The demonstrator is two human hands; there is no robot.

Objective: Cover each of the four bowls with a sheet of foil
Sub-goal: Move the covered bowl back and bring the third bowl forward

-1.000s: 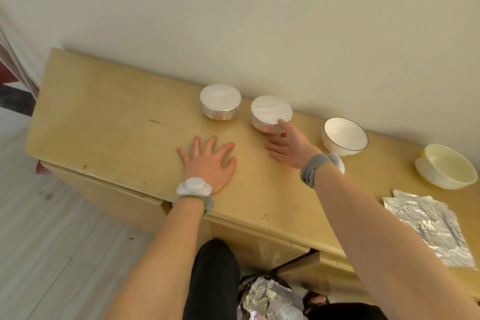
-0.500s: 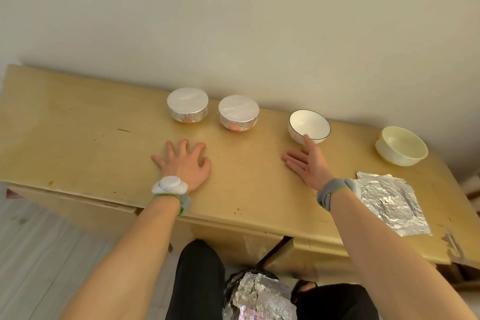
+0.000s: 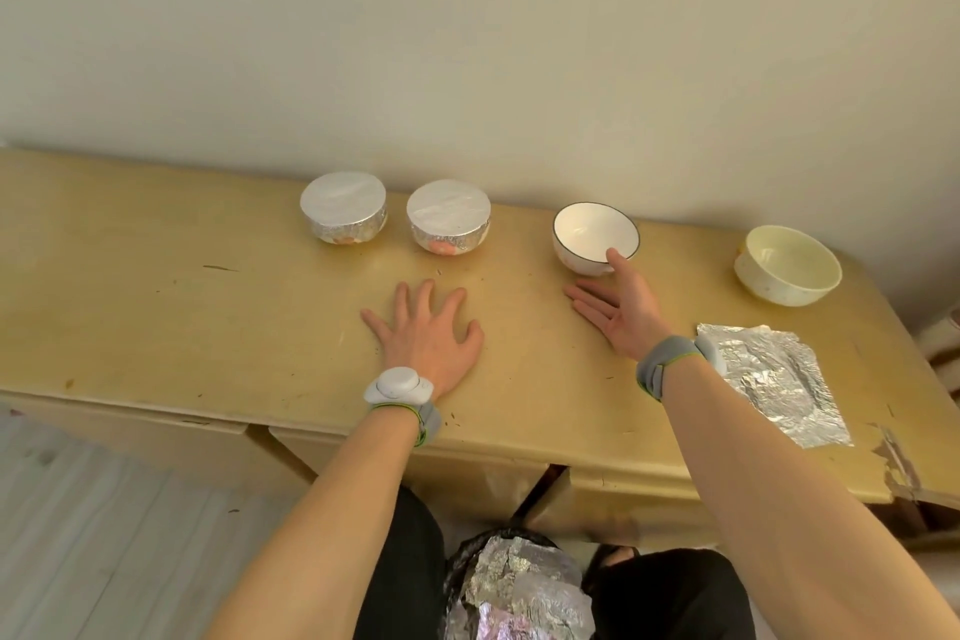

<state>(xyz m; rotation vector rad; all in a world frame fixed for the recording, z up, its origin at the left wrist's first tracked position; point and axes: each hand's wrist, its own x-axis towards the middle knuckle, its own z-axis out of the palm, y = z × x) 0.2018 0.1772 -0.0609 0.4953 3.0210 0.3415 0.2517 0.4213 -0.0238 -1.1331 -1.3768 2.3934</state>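
Two foil-covered bowls stand side by side at the back of the wooden table (image 3: 156,307): the left covered bowl (image 3: 343,206) and the right covered bowl (image 3: 449,215). A white bowl with a dark rim (image 3: 592,235) stands uncovered to their right, and a cream bowl (image 3: 787,264) stands uncovered at the far right. Crinkled foil sheets (image 3: 774,379) lie flat near the right front. My left hand (image 3: 426,333) rests flat on the table, fingers spread. My right hand (image 3: 618,307) is open, its thumb touching the white bowl's near side.
The wall runs directly behind the bowls. A black bag of crumpled foil (image 3: 519,587) sits on the floor below the table's front edge, between my legs. The table's right front corner is chipped (image 3: 893,463).
My right hand left the right covered bowl and moved right to the white dark-rimmed bowl. The view panned right. My left hand stayed flat on the table.
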